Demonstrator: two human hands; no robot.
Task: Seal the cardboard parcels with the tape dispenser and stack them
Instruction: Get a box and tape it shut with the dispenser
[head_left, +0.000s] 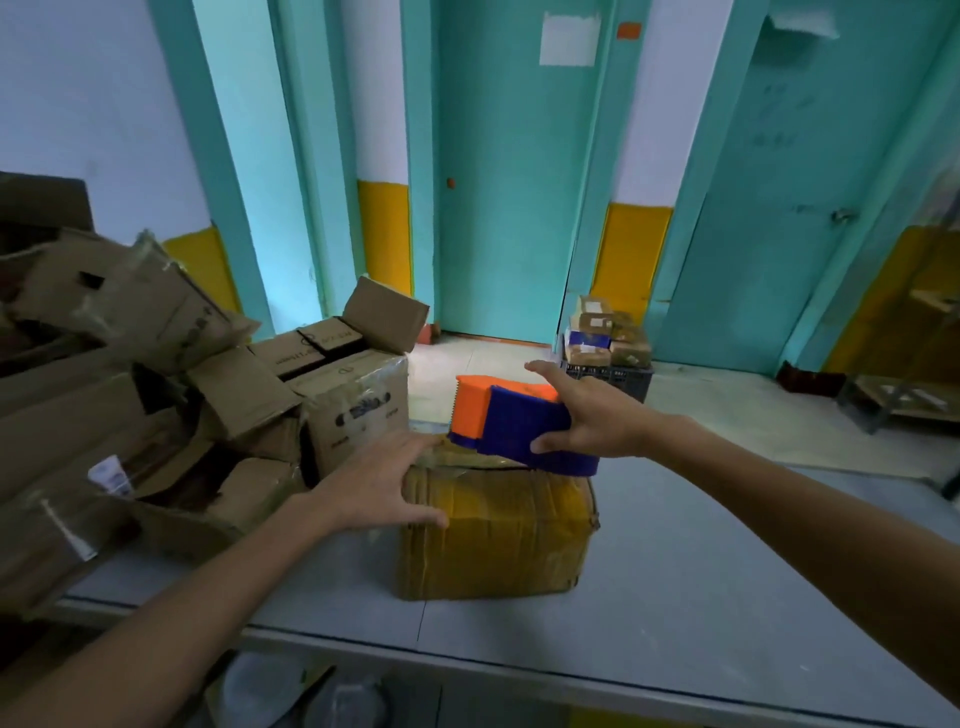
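Nearest the camera, a grey table top (675, 597) is seen, and on it a squat, yellowish-brown cardboard parcel wrapped in glossy tape (493, 540) is stood upright. The parcel's near left top corner is pressed by the left hand (379, 488), which is laid flat with the fingers spread wide and the thumb hooked over the front edge; nothing is gripped by it, the box is merely steadied. Just above the parcel's top face, a blue and orange plastic tape dispenser (511, 423) is held in the right hand (587, 415), the fingers being wrapped round its blue body, with the orange toothed end pointed to the far left edge of the box. Whether the dispenser's lower lip is touching the cardboard cannot be told for certain, though it is very close. The top seam appears to be in the course of being taped, so the sealing of this parcel is judged part done, and its stacking is not yet begun. To the left, a loose heap of crumpled brown cardboard boxes (171, 374) is piled on the table, several with flaps open; these are judged to be still awaiting tape. Farther off, on the floor by the turquoise doors (514, 197), a small stack of wrapped parcels on a dark crate (608, 338) is visible.
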